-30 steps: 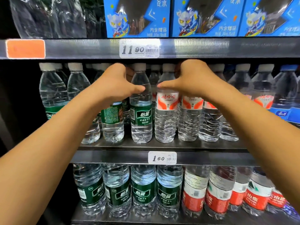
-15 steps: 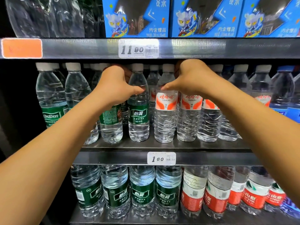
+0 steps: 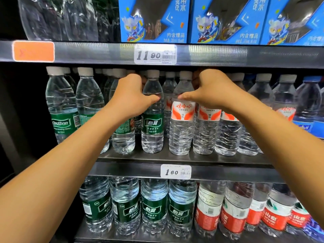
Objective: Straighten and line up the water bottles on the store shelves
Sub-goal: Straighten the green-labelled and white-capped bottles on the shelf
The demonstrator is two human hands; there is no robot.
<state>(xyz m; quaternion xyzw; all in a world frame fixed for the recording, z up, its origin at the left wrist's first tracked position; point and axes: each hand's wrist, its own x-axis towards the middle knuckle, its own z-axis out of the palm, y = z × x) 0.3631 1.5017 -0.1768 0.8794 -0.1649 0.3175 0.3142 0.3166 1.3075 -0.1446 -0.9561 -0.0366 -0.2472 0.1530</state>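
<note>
While both hands work the middle shelf [image 3: 175, 157] | left hand [image 3: 130, 95] fingers curl round green bottle [image 3: 123, 135] | right hand [image 3: 213, 90] grips red bottle [image 3: 206, 130] | front row near even; bottles between thumbs unaligned.

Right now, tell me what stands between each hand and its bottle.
Nothing visible. The left hand already grips a green-label bottle, and the right hand grips an orange-label bottle; each thumb touches the neighbouring bottle between them.
</note>
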